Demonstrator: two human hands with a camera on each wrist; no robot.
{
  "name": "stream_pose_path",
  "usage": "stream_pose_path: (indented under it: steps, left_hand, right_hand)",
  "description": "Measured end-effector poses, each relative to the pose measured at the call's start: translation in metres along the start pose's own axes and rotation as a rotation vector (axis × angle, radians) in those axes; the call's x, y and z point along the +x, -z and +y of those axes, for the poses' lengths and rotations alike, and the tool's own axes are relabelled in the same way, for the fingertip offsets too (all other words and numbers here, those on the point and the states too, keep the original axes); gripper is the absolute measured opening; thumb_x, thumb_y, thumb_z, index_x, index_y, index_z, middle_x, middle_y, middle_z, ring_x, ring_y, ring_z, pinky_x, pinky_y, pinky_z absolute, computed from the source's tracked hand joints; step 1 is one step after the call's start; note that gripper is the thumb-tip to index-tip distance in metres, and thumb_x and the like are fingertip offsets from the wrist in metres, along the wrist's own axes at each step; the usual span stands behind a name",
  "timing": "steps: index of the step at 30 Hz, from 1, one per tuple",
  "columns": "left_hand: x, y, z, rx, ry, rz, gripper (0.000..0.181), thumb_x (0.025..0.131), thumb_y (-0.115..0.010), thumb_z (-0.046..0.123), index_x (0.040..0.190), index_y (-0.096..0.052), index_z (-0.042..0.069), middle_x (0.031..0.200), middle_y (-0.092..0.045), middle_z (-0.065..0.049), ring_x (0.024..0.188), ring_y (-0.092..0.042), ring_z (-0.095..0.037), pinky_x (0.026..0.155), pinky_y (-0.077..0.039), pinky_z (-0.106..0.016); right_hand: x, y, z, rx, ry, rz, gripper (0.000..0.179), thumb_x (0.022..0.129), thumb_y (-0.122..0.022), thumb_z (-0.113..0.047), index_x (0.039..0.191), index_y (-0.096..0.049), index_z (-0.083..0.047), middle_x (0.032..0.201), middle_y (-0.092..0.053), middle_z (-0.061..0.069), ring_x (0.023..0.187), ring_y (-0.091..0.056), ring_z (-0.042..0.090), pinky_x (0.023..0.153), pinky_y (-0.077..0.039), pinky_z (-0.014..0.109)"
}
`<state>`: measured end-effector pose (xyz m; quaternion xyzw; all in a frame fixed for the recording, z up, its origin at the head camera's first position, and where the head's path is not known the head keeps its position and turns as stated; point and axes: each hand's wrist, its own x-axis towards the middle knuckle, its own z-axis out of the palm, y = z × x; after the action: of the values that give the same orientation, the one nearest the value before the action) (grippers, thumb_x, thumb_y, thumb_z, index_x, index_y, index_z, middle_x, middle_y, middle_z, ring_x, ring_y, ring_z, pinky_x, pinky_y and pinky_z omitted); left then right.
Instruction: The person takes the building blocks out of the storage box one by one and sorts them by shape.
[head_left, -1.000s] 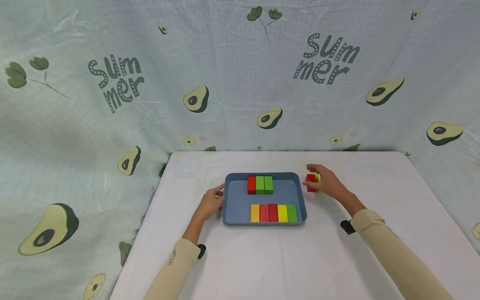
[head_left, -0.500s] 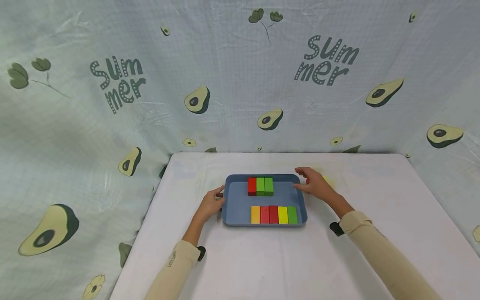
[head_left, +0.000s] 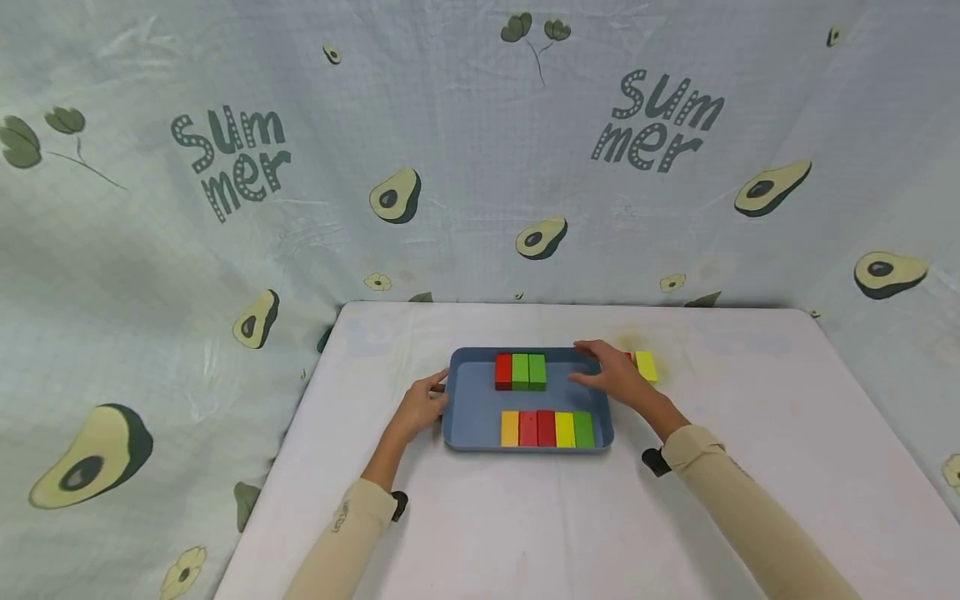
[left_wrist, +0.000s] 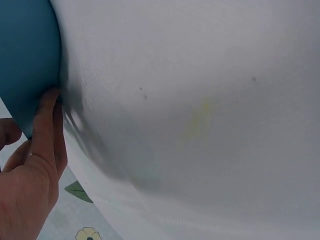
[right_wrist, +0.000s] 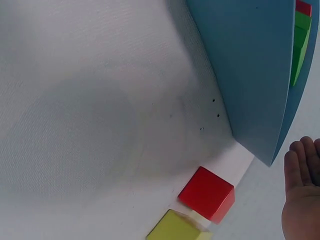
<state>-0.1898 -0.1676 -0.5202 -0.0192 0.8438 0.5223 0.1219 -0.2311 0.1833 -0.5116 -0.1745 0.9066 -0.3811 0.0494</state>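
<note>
A blue-grey tray (head_left: 472,425) lies on the table. My left hand (head_left: 418,408) rests against its left side, fingers fairly straight along the outer wall in the left wrist view. Over the tray's right end is my right hand (head_left: 617,375), thumb and fingers spread with nothing between them. Along the tray's back stand a red block (head_left: 503,372) and two green blocks (head_left: 528,372). At its front is a row with an orange block (head_left: 510,429), two red blocks (head_left: 537,429), a yellow block (head_left: 565,429) and a green block (head_left: 583,429).
Right of the tray, a loose yellow block (head_left: 646,367) lies on the white table (head_left: 510,525). A loose red block (right_wrist: 207,194) sits beside it, mostly hidden by the right hand in the head view. Avocado-patterned cloth (head_left: 465,125) hangs behind the table.
My right hand has moved left from around the loose red and yellow blocks to above the tray's right end, leaving them on the table. The left hand has stayed at the tray.
</note>
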Motion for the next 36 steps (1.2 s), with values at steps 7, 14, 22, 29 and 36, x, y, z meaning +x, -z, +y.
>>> stream_pose_path:
  steps: [7, 14, 22, 29, 36]
  left_hand:
    - [-0.008, 0.002, -0.004, 0.012, -0.015, -0.010, 0.054, 0.090, -0.053, 0.000, 0.142, -0.040, 0.002, 0.117, -0.055, -0.022, 0.081, -0.060, -0.022, 0.063, -0.050, -0.030]
    - [-0.016, 0.006, -0.004, 0.035, -0.006, 0.009, 0.053, 0.090, -0.053, 0.000, 0.141, -0.042, 0.002, 0.115, -0.056, -0.022, 0.080, -0.060, -0.022, 0.062, -0.050, -0.030]
    - [-0.010, 0.006, -0.003, 0.013, -0.018, 0.001, 0.054, 0.088, -0.052, -0.001, 0.141, -0.042, 0.002, 0.116, -0.056, -0.022, 0.084, -0.061, -0.023, 0.062, -0.051, -0.032]
    - [-0.009, 0.007, 0.001, 0.001, -0.010, 0.002, 0.055, 0.088, -0.052, -0.001, 0.142, -0.041, 0.003, 0.116, -0.056, -0.022, 0.086, -0.060, -0.024, 0.065, -0.052, -0.033]
    - [-0.006, 0.003, 0.006, 0.000, -0.021, -0.004, 0.055, 0.087, -0.050, -0.001, 0.142, -0.041, 0.003, 0.116, -0.056, -0.022, 0.084, -0.060, -0.023, 0.064, -0.052, -0.033]
  right_hand:
    - [-0.001, -0.015, -0.003, 0.020, -0.026, -0.022, 0.065, 0.081, -0.074, -0.023, 0.135, -0.046, 0.002, 0.133, -0.048, 0.018, 0.120, -0.046, 0.036, 0.097, -0.038, 0.048]
    - [0.003, -0.032, -0.015, 0.016, -0.031, -0.088, 0.067, 0.081, -0.074, -0.025, 0.136, -0.045, 0.000, 0.133, -0.048, 0.017, 0.119, -0.047, 0.034, 0.095, -0.041, 0.046]
    - [0.010, -0.036, -0.017, -0.025, -0.046, -0.111, 0.072, 0.080, -0.075, -0.033, 0.137, -0.045, -0.002, 0.134, -0.048, 0.015, 0.119, -0.046, 0.031, 0.096, -0.040, 0.047]
    - [0.015, -0.036, -0.019, -0.048, -0.064, -0.136, 0.074, 0.079, -0.075, -0.034, 0.138, -0.044, -0.003, 0.135, -0.047, 0.015, 0.120, -0.045, 0.030, 0.094, -0.041, 0.047]
    - [0.016, -0.034, -0.018, -0.064, -0.033, -0.130, 0.075, 0.079, -0.075, -0.034, 0.138, -0.043, 0.000, 0.136, -0.046, 0.017, 0.121, -0.043, 0.032, 0.097, -0.039, 0.048]
